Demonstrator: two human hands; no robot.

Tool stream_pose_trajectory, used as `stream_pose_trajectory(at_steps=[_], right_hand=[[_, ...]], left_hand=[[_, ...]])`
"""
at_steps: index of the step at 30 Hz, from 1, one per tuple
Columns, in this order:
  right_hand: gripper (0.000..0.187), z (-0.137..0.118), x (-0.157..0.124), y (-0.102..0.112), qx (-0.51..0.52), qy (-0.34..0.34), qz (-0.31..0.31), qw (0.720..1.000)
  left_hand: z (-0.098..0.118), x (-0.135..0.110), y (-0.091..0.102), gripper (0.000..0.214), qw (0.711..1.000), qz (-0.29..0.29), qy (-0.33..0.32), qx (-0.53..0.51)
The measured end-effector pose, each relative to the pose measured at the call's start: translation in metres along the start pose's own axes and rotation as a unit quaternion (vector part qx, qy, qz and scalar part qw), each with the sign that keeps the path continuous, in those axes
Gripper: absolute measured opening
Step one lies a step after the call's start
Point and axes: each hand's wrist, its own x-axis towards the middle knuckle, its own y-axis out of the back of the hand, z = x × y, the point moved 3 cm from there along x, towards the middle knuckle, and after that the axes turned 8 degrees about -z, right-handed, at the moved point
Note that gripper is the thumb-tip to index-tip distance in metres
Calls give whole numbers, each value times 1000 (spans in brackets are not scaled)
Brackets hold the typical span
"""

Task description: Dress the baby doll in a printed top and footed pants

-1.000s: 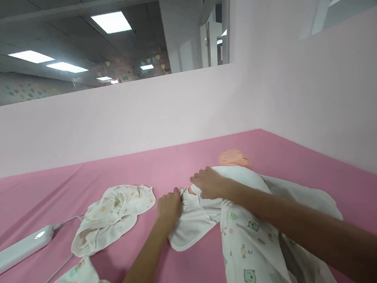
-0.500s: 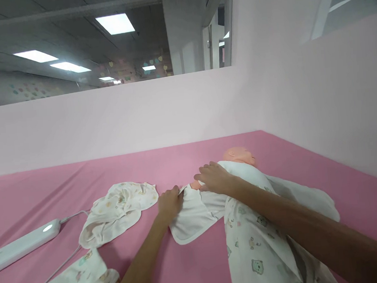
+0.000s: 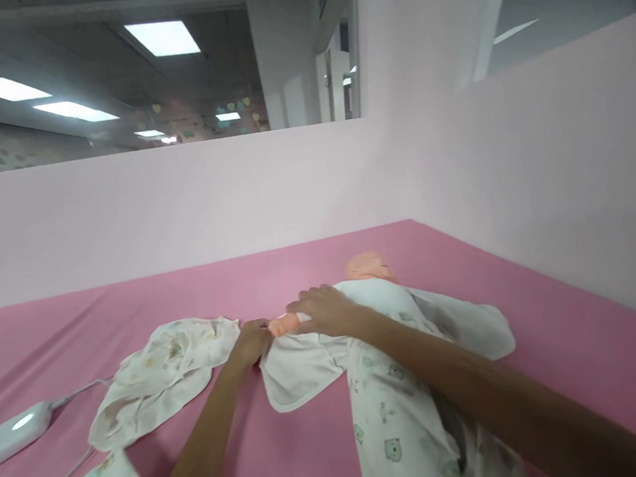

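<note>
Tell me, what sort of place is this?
Possibly a baby-care training room: a baby doll lies on a pink sheet, small printed clothes lie nearby, and rectangular ceiling lights show beyond.

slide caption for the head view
Left hand and right hand at a doll's outstretched arm, by white clothing on pink cloth.

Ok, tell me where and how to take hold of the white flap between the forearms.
Pinch the white flap by its rounded near edge, probably best from the near side: that edge lies spread on the pink sheet, while the left hand crowds its far corner.
</note>
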Motion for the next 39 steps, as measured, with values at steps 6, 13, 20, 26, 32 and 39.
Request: stream_pose_trajectory(at_steps=[6, 13, 20, 26, 32, 39], right_hand=[[33, -19, 16, -11, 26, 15, -27, 999], [31, 11, -46, 9, 156, -38, 145, 976], [39, 142, -224, -46, 83, -518, 164, 835], [41, 174, -258, -89, 89, -577, 78, 808], [32, 175, -253, -92, 82, -538, 28, 839], [25, 234, -291, -76, 44, -548, -4, 835]], left_hand=[[2, 1, 5, 38, 988, -5, 34, -150], [12, -1, 6, 37, 989, 24, 67, -130], [66, -21, 18, 25, 962, 144, 46, 227], [186, -26, -57, 32, 954, 29, -167, 248], [251, -15, -146, 36, 890, -161, -276, 325], [245, -4, -157, 36, 876, -167, -267, 366]])
